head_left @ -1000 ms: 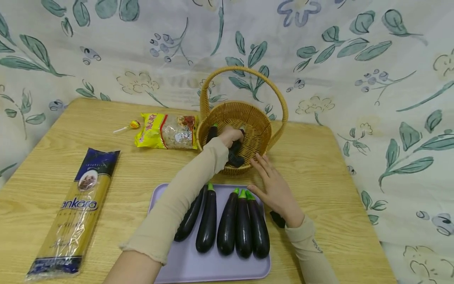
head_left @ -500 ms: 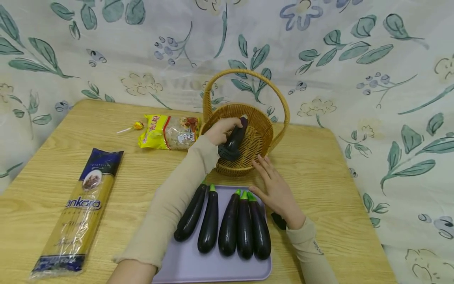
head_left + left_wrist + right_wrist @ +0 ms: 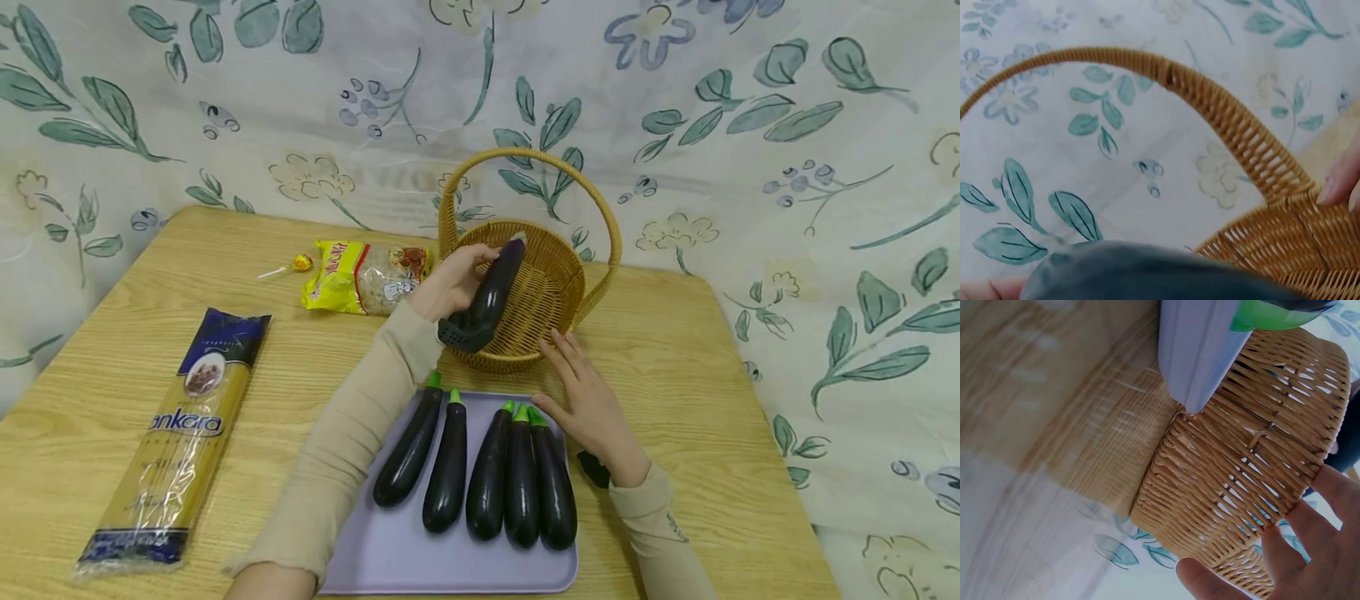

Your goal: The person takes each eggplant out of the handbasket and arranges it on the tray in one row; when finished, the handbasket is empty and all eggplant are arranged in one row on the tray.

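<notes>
My left hand (image 3: 452, 282) grips a dark purple eggplant (image 3: 502, 279) at the near left of the wicker basket (image 3: 543, 300), tilted with its pale end up. In the left wrist view the same eggplant (image 3: 1147, 275) fills the bottom edge, blurred. My right hand (image 3: 592, 408) rests its extended fingers on the basket's near right rim; the right wrist view shows those fingertips against the woven wall (image 3: 1235, 469). Woven floor shows inside the basket; its left part is hidden behind my left hand. Several eggplants (image 3: 444, 475) with green stems lie on the lilac tray (image 3: 450, 571).
The basket's tall handle (image 3: 528, 153) arches over its opening. Left of the basket lie a yellow snack bag (image 3: 367, 277) and a lollipop (image 3: 302, 262). A long spaghetti pack (image 3: 176, 442) lies at the table's left. Patterned cloth (image 3: 300, 100) hangs behind the table.
My left hand has lifted the eggplant up from inside the basket and drawn it left and toward me. My right hand has stayed at the rim.
</notes>
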`<state>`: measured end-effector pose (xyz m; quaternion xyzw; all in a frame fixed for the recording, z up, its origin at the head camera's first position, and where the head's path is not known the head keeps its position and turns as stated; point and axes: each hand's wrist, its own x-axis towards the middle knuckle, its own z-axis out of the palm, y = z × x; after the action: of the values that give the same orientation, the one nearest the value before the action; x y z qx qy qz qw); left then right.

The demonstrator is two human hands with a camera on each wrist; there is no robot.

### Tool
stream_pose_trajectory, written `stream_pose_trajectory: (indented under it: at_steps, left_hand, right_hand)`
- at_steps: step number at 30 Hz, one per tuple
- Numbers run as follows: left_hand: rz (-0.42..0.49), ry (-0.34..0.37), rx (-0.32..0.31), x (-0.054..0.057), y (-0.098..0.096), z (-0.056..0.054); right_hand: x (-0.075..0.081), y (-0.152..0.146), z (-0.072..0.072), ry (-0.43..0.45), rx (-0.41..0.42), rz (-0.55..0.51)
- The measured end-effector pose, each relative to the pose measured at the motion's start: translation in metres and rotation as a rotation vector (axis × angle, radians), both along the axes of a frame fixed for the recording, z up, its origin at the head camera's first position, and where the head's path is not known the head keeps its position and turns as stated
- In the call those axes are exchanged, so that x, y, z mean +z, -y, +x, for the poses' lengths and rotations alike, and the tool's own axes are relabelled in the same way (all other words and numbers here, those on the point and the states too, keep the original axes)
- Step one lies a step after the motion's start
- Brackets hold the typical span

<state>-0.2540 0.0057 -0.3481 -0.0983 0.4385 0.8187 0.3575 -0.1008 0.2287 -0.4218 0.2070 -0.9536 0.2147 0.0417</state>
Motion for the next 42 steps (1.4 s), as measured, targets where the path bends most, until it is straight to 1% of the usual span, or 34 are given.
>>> stream_pose_trajectory:
  at_steps: [3, 5, 9, 12, 17, 21, 23, 26, 30, 32, 34, 36, 39, 42]
  left_hand:
    - [0.046, 0.005, -0.002, 0.003, 0.006, 0.009]
    - [0.059, 0.000, -0.016, 0.004, 0.013, 0.018]
    - [0.061, -0.038, -0.054, 0.004, 0.030, 0.039]
    - [0.052, -0.075, -0.050, 0.002, 0.047, 0.056]
    - [-0.005, -0.120, -0.034, -0.008, 0.077, 0.084]
    - [-0.062, -0.149, -0.028, -0.018, 0.098, 0.103]
    - [-0.099, -0.156, -0.023, -0.022, 0.107, 0.112]
    - [-0.178, -0.171, -0.021, -0.032, 0.118, 0.124]
    - [-0.288, -0.209, -0.015, -0.045, 0.126, 0.138]
    - [-0.323, -0.222, -0.005, -0.050, 0.128, 0.144]
    - [-0.336, -0.231, 0.002, -0.055, 0.129, 0.149]
    - [-0.339, -0.226, 0.006, -0.059, 0.128, 0.154]
    - [-0.343, -0.216, 0.004, -0.065, 0.123, 0.161]
    - [-0.356, -0.208, 0.021, -0.069, 0.117, 0.167]
  right_hand:
    - [-0.001, 0.001, 0.000, 0.005, -0.002, -0.005]
    - [-0.001, 0.001, 0.000, 0.005, 0.002, -0.006]
    - [-0.001, 0.000, 0.000, -0.012, 0.010, -0.007]
    - [0.000, 0.000, 0.000, -0.010, 0.009, -0.005]
    - [0.002, 0.000, 0.000, 0.004, 0.009, 0.008]
    - [0.002, 0.001, 0.000, -0.008, 0.003, 0.014]
    - [0.002, 0.001, 0.000, -0.008, 0.005, 0.014]
    - [0.002, 0.001, 0.000, -0.007, 0.012, 0.010]
    - [0.002, 0.001, -0.002, -0.010, 0.016, 0.011]
    - [0.002, 0.001, -0.002, -0.014, 0.017, 0.013]
    - [0.002, 0.001, -0.001, -0.013, 0.015, 0.011]
    - [0.002, 0.001, -0.001, -0.015, 0.016, 0.011]
    - [0.001, 0.002, 0.000, -0.018, 0.017, 0.011]
    - [-0.001, 0.002, 0.000, -0.025, 0.019, 0.012]
